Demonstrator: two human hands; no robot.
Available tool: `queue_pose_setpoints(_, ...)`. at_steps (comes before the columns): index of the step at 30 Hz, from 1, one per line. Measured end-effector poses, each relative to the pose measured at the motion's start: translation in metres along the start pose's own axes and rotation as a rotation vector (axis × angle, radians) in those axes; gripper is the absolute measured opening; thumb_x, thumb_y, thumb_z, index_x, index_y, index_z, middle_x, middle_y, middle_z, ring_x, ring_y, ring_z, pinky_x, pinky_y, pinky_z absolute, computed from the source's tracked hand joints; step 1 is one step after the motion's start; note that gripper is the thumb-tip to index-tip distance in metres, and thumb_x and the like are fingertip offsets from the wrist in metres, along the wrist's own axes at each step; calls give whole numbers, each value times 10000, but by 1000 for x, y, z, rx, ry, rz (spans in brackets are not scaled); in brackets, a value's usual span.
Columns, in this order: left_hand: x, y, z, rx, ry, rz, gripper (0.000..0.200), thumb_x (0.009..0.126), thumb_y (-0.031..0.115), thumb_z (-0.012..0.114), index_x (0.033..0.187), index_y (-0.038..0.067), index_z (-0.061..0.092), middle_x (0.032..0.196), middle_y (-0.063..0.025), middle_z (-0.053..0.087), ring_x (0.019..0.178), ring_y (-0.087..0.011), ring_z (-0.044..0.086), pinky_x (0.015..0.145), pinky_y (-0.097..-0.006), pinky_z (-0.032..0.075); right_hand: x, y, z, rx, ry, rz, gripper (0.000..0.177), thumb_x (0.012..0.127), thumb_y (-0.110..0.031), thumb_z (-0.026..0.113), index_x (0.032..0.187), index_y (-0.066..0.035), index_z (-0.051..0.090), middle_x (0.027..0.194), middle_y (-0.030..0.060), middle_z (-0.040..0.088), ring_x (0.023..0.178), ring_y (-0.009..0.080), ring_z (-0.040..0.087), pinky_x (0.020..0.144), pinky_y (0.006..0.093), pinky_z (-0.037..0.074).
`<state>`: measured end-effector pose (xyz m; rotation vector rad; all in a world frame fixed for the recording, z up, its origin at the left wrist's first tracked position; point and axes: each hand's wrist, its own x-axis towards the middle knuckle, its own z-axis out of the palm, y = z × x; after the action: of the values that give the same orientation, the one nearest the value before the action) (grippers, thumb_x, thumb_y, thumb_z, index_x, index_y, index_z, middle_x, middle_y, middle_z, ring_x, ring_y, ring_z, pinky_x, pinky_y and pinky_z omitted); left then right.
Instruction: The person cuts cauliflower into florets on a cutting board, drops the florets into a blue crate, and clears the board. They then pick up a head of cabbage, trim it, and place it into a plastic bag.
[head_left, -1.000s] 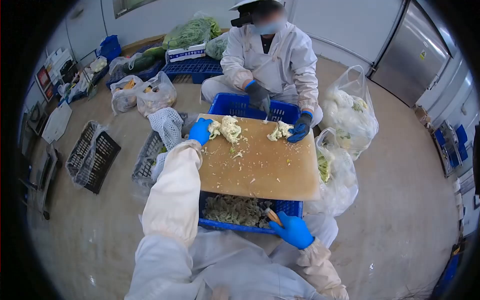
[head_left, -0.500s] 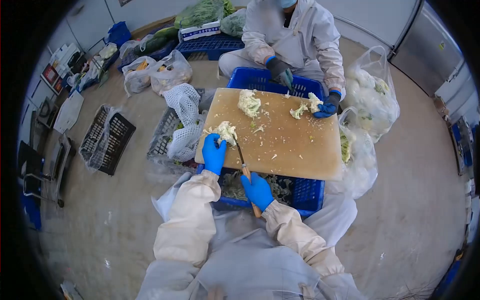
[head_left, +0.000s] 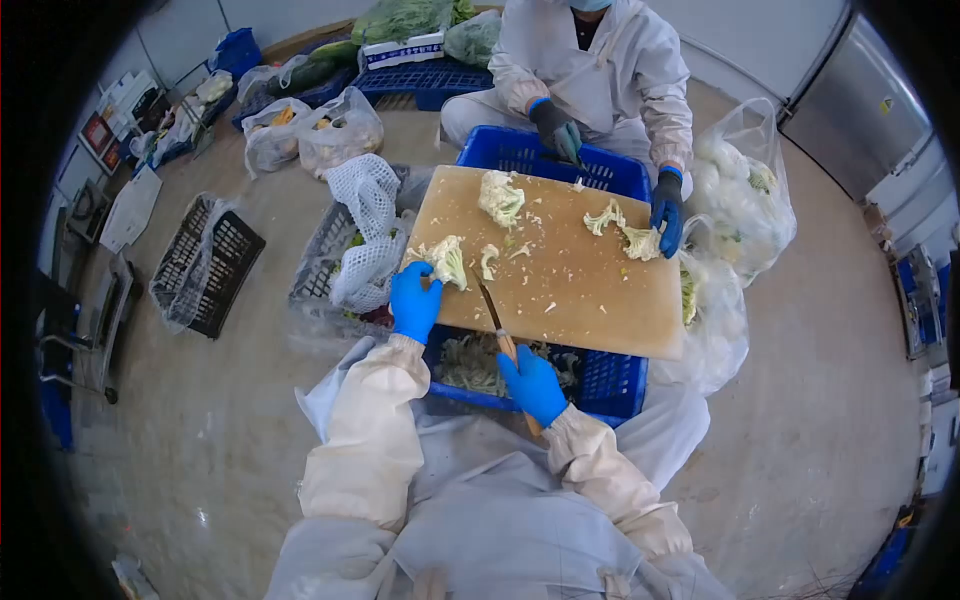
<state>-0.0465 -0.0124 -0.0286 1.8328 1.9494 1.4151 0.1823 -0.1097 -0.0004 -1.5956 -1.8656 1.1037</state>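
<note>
In a blue glove, my left hand [head_left: 415, 300] has its fingers closed on a cauliflower piece [head_left: 447, 262] at the left side of the cutting board [head_left: 570, 310]. My right hand [head_left: 534, 384], also gloved in blue, grips the wooden handle of a knife [head_left: 490, 303], whose blade lies over the board's near edge. A small cauliflower floret [head_left: 488, 261] lies just right of the held piece. Farther back on the board is a larger cauliflower chunk [head_left: 501, 199], with crumbs scattered around.
Across the board a co-worker's gloved hand [head_left: 667, 212] touches cauliflower [head_left: 641, 243]; the other hand [head_left: 556, 130] holds a knife. Blue crates [head_left: 615, 385] sit under the board. A grey crate [head_left: 315, 255] stands left, bagged vegetables [head_left: 740, 190] right, a black crate [head_left: 225, 275] far left.
My right hand and the knife have moved right and toward me, away from the held cauliflower. A small floret now lies apart from it. The co-worker's glove and cauliflower piece have shifted toward me.
</note>
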Motion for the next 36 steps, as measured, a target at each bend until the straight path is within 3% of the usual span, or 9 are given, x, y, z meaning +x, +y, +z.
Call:
queue_pose_setpoints(3, -3, -2, -14, 163, 67, 6, 260, 755, 80, 623, 1001, 16, 570, 920, -121, 585, 881, -238, 563, 764, -348, 453, 19, -12, 3, -54, 20, -77, 382, 872, -367, 494, 853, 14, 484, 681, 251, 579, 642, 423, 568, 560, 506, 431)
queue_pose_setpoints(5, 4, 21, -19, -362, 162, -156, 359, 743, 98, 627, 1088, 33, 552, 1021, -178, 555, 963, -339, 528, 836, -389, 423, 24, -15, 6, -108, 4, -84, 371, 872, -358, 497, 856, 12, 484, 681, 248, 579, 637, 421, 567, 552, 505, 427)
queue_pose_setpoints(6, 8, 23, -18, -189, 104, -14, 407, 759, 110, 628, 1149, 42, 533, 1046, -175, 550, 986, -324, 528, 840, -377, 431, 23, -16, 6, -112, 23, -87, 368, 874, -355, 497, 861, 13, 481, 677, 250, 577, 633, 421, 566, 548, 503, 427)
queue_pose_setpoints(9, 9, 16, -19, -121, -101, 51, 395, 759, 128, 643, 1133, 51, 542, 1013, -160, 558, 942, -303, 546, 800, -373, 446, 14, -18, 6, -99, 54, -72, 363, 876, -349, 495, 867, 13, 476, 671, 250, 575, 624, 419, 566, 541, 499, 428)
queue_pose_setpoints(17, 8, 15, -15, -133, -19, -24, 367, 740, 137, 661, 1086, 59, 567, 938, -146, 568, 873, -302, 564, 756, -376, 450, 6, -29, 24, 6, 25, -57, 363, 883, -351, 489, 850, 9, 466, 661, 253, 570, 610, 422, 564, 535, 502, 425)
queue_pose_setpoints(23, 8, 18, -14, -105, -8, 4, 356, 734, 130, 655, 1072, 53, 572, 937, -156, 567, 877, -317, 559, 767, -378, 446, 29, -33, 48, 66, 53, 8, 338, 881, -324, 505, 865, 13, 482, 636, 219, 560, 568, 373, 572, 518, 440, 435)
queue_pose_setpoints(26, 8, 15, -14, -92, 3, -21, 346, 734, 131, 648, 1062, 51, 576, 933, -160, 566, 881, -328, 556, 773, -384, 444, 45, -35, 60, 48, 133, -94, 339, 886, -314, 498, 852, 23, 483, 604, 185, 556, 495, 321, 564, 457, 408, 436)
queue_pose_setpoints(28, 5, 14, -15, -104, 12, -57, 338, 735, 133, 644, 1056, 50, 579, 930, -162, 565, 883, -333, 555, 775, -387, 443, 36, -56, 52, 403, -76, 153, 369, 899, -330, 490, 810, 29, 482, 607, 184, 544, 480, 287, 565, 444, 404, 449)
queue_pose_setpoints(36, 2, 3, -15, -70, 47, -51, 376, 746, 128, 640, 1106, 47, 568, 996, -155, 597, 891, -303, 581, 786, -361, 457, -30, -33, 40, 560, -236, 329, 265, 905, -302, 502, 869, -44, 452, 529, 45, 461, 380, 134, 454, 337, 294, 372)
